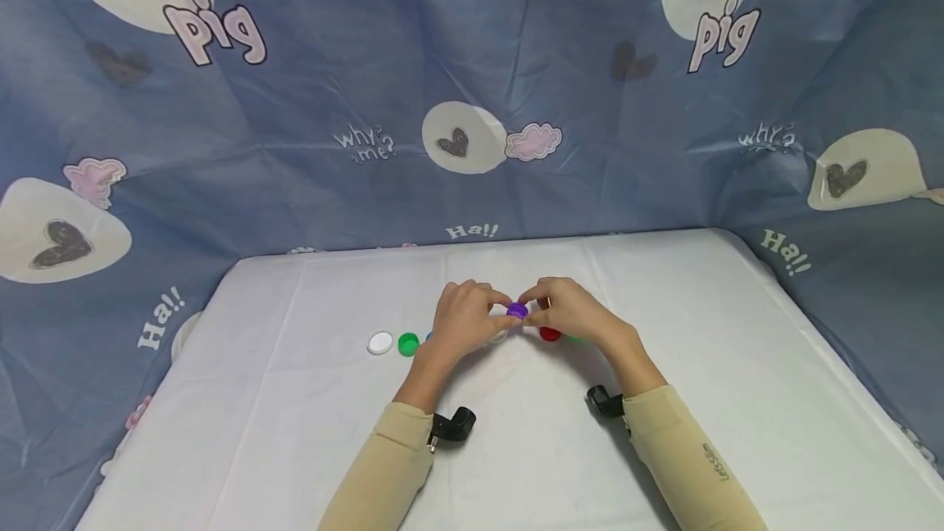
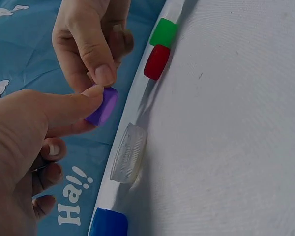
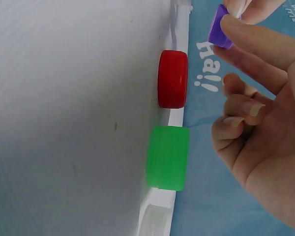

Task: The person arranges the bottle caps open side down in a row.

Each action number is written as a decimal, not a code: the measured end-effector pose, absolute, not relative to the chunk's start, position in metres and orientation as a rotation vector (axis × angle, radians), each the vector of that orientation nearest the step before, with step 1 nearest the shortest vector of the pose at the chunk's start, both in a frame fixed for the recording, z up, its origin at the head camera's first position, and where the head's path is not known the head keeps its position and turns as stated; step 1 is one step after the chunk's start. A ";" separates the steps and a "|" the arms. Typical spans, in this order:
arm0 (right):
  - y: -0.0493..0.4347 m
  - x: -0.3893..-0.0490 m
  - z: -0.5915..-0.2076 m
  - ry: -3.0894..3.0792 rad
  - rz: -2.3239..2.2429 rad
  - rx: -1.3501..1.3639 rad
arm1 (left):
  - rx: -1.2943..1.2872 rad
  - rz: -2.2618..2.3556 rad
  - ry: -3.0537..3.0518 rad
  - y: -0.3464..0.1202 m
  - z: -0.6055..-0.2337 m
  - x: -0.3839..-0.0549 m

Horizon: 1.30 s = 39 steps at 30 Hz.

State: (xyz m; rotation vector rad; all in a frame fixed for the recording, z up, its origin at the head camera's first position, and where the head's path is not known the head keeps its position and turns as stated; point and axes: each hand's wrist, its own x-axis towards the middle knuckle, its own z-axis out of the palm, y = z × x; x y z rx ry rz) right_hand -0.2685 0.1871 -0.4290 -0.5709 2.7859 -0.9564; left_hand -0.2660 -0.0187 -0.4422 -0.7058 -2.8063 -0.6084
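Observation:
A small purple bottle cap (image 1: 517,312) is held above the white table, between both hands. My left hand (image 1: 466,319) pinches one side of it with thumb and finger. From the other side, the thumb and finger of my right hand (image 1: 571,310) grip the same cap. In the left wrist view the purple cap (image 2: 106,106) is tilted, partly covered by fingertips. Below the hands stand a clear ridged cap (image 2: 129,155), a red cap (image 3: 172,79) and a green cap (image 3: 168,158). The right hand's other fingers are curled loosely.
Left of the left hand lie a white cap (image 1: 379,342), another green cap (image 1: 409,344) and a blue cap (image 2: 109,223) partly hidden in the head view. A clear cap (image 3: 155,221) stands beyond the green one in the right wrist view. A blue printed cloth (image 1: 472,64) hangs behind the table.

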 end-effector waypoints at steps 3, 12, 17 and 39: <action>0.187 -0.268 -0.429 2.773 -0.984 -0.576 | -0.729 -0.612 -2.799 -0.019 -0.441 -0.265; 0.195 -0.267 -0.428 2.710 -1.114 -0.590 | -0.802 -0.560 -2.771 -0.018 -0.438 -0.264; 0.200 -0.266 -0.427 2.635 -1.184 -0.562 | -0.853 -0.453 -2.703 -0.018 -0.437 -0.263; 0.196 -0.267 -0.422 2.791 -1.213 -0.636 | -0.743 -0.561 -2.541 -0.024 -0.445 -0.269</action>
